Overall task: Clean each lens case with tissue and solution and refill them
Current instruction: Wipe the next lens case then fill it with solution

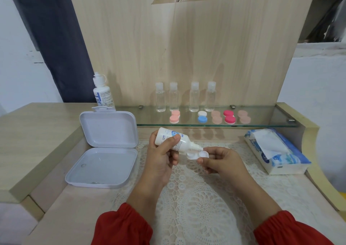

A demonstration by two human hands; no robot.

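At frame centre, left hand (pixel 162 155) grips solution bottle (pixel 173 139), nozzle tilted down over open white lens case (pixel 196 155) pinched by right hand (pixel 223 162); tissue pack (pixel 277 151) lies right, open white box (pixel 104 147) left

The left hand (pixel 164 154) covers much of the bottle (pixel 175 139) label, whose small print is unreadable, and the bottom edge cuts off both red sleeves (pixel 123 226).

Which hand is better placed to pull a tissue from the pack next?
Right. The right hand holds the white lens case nearer the tissue pack; the left hand grips the solution bottle.
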